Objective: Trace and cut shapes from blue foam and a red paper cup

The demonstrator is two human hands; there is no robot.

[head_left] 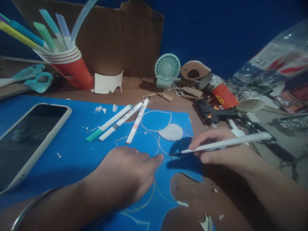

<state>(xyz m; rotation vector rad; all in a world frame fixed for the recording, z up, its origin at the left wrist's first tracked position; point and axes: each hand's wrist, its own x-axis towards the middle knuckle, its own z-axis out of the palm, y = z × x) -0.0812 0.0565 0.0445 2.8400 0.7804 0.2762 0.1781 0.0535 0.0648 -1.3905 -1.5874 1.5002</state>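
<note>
Fingers of the right hand (pixel 223 154) pinch a white craft knife (pixel 228 142), its long axis running from the hand's far right side leftward, tip down on the blue sheet (pixel 72 141) just ahead of the fingertips. Directly across from that tip, the left hand (pixel 125 173) lies flat, fingers pressed together, index finger nearly touching the blade's point. Chalked circles (pixel 156 120) lie beyond both hands, a white cutout (pixel 171 132) just past the knife tip. Three markers (pixel 120 122) sit further off, beyond the left hand; a phone (pixel 26 141) rests well to its left.
</note>
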